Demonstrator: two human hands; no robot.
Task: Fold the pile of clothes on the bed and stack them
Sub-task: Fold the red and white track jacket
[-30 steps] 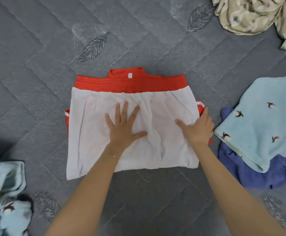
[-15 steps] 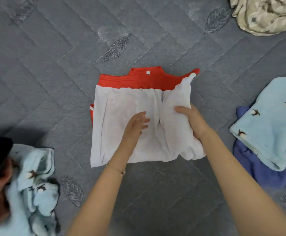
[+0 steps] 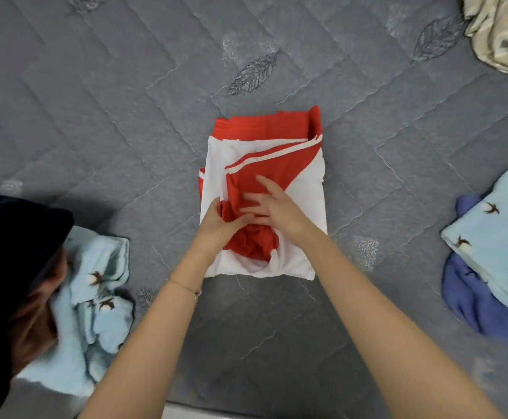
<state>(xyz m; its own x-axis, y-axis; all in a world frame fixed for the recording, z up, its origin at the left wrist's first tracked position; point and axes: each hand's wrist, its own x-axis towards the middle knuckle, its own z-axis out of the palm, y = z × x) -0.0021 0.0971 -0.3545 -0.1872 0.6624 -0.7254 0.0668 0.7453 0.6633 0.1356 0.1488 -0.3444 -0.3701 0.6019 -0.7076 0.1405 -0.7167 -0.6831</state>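
Red-and-white garment (image 3: pixel 304 189) lies mid-bed (image 3: pixel 125 116), folded to a narrow rectangle with a red flap bunched on top. Left hand (image 3: pixel 219 225) pinches the flap's left edge. Right hand (image 3: pixel 276 207) lies flat on it, fingers straight. Risk: the near red cloth is lumpy. If let go unsmoothed, the flap probably springs open and the bundle stacks lopsided.

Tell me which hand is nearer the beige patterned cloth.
Right. The right hand rests on the red-and-white garment, below-left of the beige patterned cloth; the left hand grips that garment further left.
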